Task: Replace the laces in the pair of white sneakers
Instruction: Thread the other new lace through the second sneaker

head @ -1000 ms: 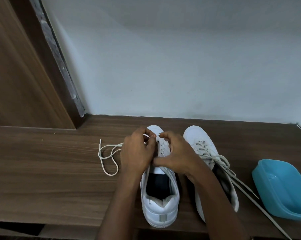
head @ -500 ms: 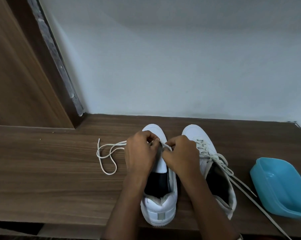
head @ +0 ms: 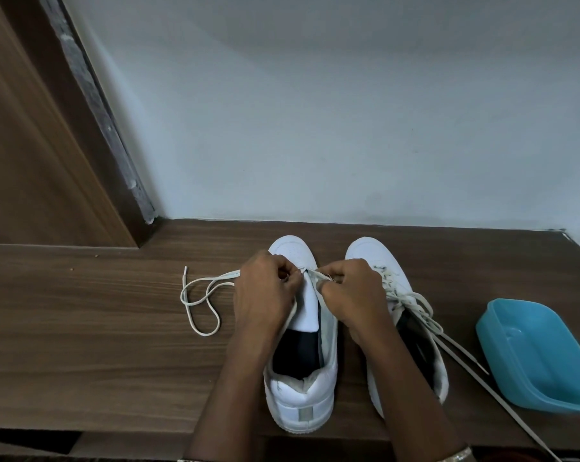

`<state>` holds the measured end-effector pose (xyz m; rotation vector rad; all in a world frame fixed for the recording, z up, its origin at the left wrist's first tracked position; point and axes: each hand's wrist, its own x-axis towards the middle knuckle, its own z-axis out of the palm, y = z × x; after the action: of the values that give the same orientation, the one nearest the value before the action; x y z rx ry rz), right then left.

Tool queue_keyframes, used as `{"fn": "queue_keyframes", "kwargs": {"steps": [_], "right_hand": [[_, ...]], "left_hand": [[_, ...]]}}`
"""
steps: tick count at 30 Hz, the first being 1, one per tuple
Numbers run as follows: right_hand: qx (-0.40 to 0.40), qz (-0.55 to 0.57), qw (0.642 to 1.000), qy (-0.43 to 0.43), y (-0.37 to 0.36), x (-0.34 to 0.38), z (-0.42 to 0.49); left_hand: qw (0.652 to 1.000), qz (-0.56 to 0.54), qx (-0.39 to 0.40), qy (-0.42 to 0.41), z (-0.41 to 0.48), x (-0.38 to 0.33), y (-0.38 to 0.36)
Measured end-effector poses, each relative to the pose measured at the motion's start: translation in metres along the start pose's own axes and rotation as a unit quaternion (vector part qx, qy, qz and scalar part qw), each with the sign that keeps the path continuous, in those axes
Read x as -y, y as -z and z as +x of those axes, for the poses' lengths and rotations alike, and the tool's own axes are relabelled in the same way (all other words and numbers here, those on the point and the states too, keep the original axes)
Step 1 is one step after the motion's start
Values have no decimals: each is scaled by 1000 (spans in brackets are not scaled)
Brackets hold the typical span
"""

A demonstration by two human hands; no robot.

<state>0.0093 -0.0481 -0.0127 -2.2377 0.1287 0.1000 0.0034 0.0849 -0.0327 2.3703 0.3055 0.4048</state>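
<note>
Two white sneakers stand side by side, toes toward the wall. The left sneaker (head: 300, 391) has its tongue bare, and a white lace (head: 202, 296) runs from its front eyelets out to the left in loops on the wood. My left hand (head: 265, 295) pinches this lace at the sneaker's left eyelet row. My right hand (head: 352, 291) pinches the same lace at the right eyelet row. The right sneaker (head: 412, 328) is laced, with loose lace ends (head: 465, 361) trailing to the lower right.
A blue plastic tub (head: 542, 355) sits on its side to the right of the sneakers. The brown wooden surface (head: 98, 328) ends at a near edge just behind the heels. A white wall stands behind, a wooden panel at the left.
Both hands have shifted slightly toward the sneaker's toe and now pull the lace taut between them. The loops on the left barely moved.
</note>
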Motion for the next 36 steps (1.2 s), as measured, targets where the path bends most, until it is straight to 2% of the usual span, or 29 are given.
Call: {"fn": "queue_keyframes", "kwargs": {"steps": [10,16,21,24,29,36], "right_hand": [[21,17,1000,-1,0,0,1],[42,7,999,16,3,-2,4],[95,116,988,-19,5,-7,7],[54,154,986,-26,-4,-12,8],[-35,150,988,17,-19,-13,10],[-86,74,992,55,-20,-11,10]], "left_hand": [[998,62,3,-22,-4,-1,-4],[992,98,13,-72,-4,-4,-3],[992,101,-10,-77,-7,-1,-4],[996,68,-4,-52,-5,1,-4],[999,34,4,-40,-3,6,-4],[999,-24,0,-23,2,13,-1]]}}
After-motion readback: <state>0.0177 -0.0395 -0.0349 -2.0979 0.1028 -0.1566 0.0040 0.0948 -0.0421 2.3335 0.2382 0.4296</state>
